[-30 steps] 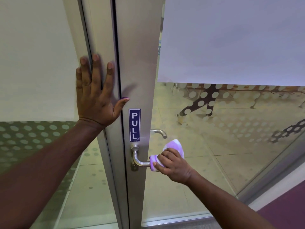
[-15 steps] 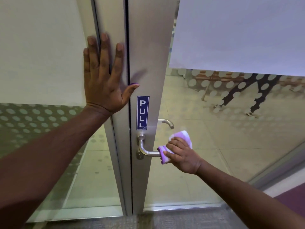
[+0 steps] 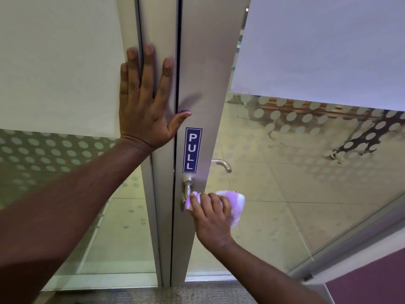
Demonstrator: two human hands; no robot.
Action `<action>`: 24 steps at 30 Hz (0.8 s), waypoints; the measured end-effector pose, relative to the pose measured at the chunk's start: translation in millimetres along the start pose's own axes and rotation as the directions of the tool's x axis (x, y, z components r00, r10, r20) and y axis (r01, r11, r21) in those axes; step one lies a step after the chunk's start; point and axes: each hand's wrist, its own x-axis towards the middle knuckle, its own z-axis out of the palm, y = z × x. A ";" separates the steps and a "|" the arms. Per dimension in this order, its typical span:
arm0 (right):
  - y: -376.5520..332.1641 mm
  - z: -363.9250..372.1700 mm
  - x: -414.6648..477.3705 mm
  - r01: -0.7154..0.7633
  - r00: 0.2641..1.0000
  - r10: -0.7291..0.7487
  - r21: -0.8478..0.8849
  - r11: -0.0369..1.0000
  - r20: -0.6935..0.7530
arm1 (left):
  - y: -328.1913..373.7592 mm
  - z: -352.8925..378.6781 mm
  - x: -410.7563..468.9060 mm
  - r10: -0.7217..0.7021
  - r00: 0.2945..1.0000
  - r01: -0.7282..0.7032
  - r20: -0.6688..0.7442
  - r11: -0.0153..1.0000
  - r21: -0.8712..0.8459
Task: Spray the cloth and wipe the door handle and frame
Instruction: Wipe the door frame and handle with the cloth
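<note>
L hand (image 3: 146,110): flat, fingers spread, palm pressed on metal door frame (image 3: 163,194) w/ fingertips reaching onto the frosted panel at left; thumb crosses the dark seam toward the door stile. Holds nothing.

R hand (image 3: 211,218): low, right of the seam, curled round a purple-white cloth (image 3: 235,205), fingers closed over it. Cloth bunched, wrapped on the lever of the door handle (image 3: 188,189); its left end sits right by the handle's bend, its right end sticks out past the knuckles. Only the handle's round base + curved neck show, rest is under cloth & fingers.

Blue PULL sign (image 3: 192,150) just above handle, below L thumb. Second handle (image 3: 222,164) visible thru glass on far side, up-right of cloth, not touching it.

Glass pane at right (image 3: 285,194): dotted frosting, tiled floor beyond. Spray bottle not in view.
</note>
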 end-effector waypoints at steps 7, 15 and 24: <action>-28.1 2.8 18.2 -0.065 0.998 0.063 -0.094 0.993 -0.027 | -0.3 0.3 -0.2 -0.002 1.000 0.002 0.002 1.000 0.004; -41.1 6.8 21.1 -0.142 0.990 0.142 -0.067 0.988 -0.007 | 0.1 1.0 -0.4 -0.010 1.000 0.010 -0.002 1.000 0.007; -32.6 -0.1 14.7 -0.053 0.994 0.057 -0.042 0.998 0.089 | -1.7 1.1 -1.4 -0.004 1.000 0.004 -0.008 1.000 0.001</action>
